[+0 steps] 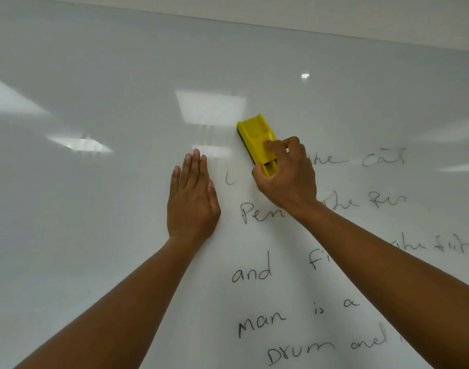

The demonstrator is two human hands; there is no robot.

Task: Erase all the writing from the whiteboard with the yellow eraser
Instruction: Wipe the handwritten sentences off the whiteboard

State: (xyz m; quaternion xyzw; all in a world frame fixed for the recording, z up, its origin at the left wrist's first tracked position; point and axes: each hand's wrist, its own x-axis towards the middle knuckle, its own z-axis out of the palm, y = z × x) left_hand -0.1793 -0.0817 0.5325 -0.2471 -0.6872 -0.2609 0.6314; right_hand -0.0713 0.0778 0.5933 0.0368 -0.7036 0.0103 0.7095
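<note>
I saw one yellow eraser (256, 139) lying flat against the whiteboard (95, 75), tilted with its upper end leaning left and its dark felt edge showing along the left side. My right hand (286, 177) gripped its lower end, the grip pinching the eraser with fingers curled over the top and the thumb underneath. It sat at the upper left of the handwriting (257, 272), just above a lone stroke where the first line begins. I counted six lines of dark writing running down the right half of the board, partly hidden behind my right forearm. My left hand (192, 198) lay flat on the bare board just left of the writing, fingers straight and together.
</note>
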